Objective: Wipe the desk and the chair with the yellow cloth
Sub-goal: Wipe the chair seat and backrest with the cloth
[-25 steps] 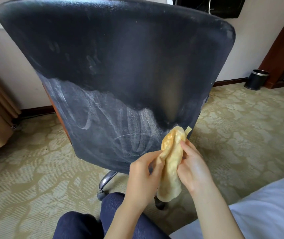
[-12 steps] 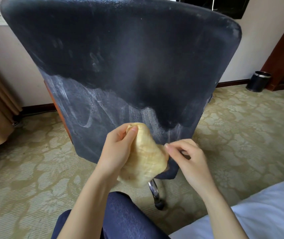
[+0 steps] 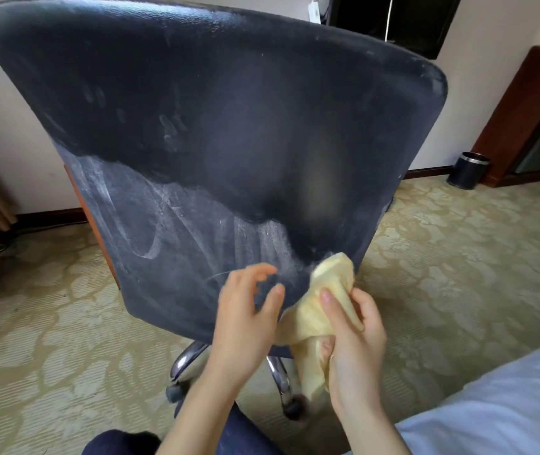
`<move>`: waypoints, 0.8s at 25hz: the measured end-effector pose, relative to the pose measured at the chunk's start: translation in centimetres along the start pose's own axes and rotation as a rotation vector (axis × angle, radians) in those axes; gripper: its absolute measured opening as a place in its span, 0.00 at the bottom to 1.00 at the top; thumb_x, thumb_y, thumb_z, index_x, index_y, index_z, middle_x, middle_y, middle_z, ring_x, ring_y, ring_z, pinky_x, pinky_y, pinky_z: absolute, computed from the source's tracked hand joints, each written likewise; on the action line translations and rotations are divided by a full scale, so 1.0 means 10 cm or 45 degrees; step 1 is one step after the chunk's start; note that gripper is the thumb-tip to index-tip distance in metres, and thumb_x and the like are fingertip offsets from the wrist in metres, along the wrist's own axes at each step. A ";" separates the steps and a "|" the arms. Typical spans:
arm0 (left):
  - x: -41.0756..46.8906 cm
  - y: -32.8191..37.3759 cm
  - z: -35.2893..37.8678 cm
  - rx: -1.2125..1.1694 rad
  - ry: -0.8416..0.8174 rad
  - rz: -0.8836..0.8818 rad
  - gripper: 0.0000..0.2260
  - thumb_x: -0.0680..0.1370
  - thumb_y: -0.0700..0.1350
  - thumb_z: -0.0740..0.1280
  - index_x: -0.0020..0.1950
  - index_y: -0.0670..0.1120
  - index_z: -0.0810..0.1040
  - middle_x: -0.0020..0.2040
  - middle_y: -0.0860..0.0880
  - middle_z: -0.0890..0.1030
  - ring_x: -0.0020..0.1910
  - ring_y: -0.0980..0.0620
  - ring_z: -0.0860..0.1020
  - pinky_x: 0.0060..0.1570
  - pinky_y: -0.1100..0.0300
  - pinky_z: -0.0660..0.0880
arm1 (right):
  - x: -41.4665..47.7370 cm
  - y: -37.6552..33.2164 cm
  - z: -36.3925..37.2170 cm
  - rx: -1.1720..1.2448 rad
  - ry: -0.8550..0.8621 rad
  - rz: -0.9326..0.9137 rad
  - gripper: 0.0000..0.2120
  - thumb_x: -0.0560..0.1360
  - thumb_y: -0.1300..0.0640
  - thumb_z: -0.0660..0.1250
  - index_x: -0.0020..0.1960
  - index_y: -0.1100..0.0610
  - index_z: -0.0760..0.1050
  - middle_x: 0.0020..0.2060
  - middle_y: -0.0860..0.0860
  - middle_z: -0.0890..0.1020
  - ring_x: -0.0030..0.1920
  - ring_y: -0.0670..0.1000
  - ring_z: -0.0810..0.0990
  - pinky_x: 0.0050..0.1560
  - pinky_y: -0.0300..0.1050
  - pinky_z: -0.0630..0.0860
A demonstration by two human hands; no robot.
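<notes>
Chair (image 3: 216,126) back, dark and streaked with pale dust across its lower half, fills the centre of the head view. Low and right of centre, the right hand (image 3: 354,339) has its grip clenched round the bunched yellow cloth (image 3: 319,311), whose top end meets the back's lower right edge. Just left of it, the left hand (image 3: 245,318) is released, fingers loosely curled, holding nothing. A dark bin (image 3: 467,170) stands by the wall at the right.
</notes>
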State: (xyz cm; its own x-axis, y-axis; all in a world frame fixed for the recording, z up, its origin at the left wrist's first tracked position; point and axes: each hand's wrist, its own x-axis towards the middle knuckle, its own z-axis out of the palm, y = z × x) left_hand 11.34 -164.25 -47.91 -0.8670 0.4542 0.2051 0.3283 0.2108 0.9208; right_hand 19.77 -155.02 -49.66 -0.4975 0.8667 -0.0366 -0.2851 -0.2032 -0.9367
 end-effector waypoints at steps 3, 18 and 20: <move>-0.10 0.12 0.17 -0.483 -0.547 -0.183 0.10 0.81 0.48 0.60 0.58 0.55 0.79 0.55 0.55 0.82 0.57 0.57 0.78 0.57 0.64 0.73 | 0.06 0.02 0.01 0.112 -0.012 -0.077 0.17 0.61 0.48 0.76 0.49 0.49 0.80 0.48 0.51 0.83 0.47 0.52 0.81 0.46 0.49 0.75; 0.12 0.19 0.17 -0.255 -0.372 -0.122 0.14 0.78 0.43 0.65 0.58 0.62 0.75 0.59 0.61 0.77 0.55 0.71 0.73 0.48 0.79 0.67 | 1.24 -0.81 -0.13 -1.314 0.270 -2.147 0.17 0.73 0.63 0.72 0.59 0.49 0.76 0.56 0.49 0.73 0.54 0.54 0.70 0.56 0.47 0.69; 0.17 0.24 0.13 -0.085 -0.236 0.109 0.22 0.78 0.44 0.65 0.65 0.66 0.67 0.69 0.69 0.63 0.68 0.74 0.59 0.63 0.77 0.58 | 1.46 -0.85 -0.17 -1.462 0.206 -2.268 0.15 0.73 0.61 0.72 0.58 0.50 0.79 0.57 0.49 0.73 0.55 0.54 0.70 0.55 0.50 0.68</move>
State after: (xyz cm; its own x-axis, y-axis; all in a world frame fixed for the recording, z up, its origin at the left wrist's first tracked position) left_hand 11.17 -161.82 -45.76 -0.7509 0.6210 0.2248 0.3671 0.1095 0.9237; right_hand 16.30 -139.87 -42.80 -0.2519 -0.1979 0.9473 0.2802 0.9220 0.2671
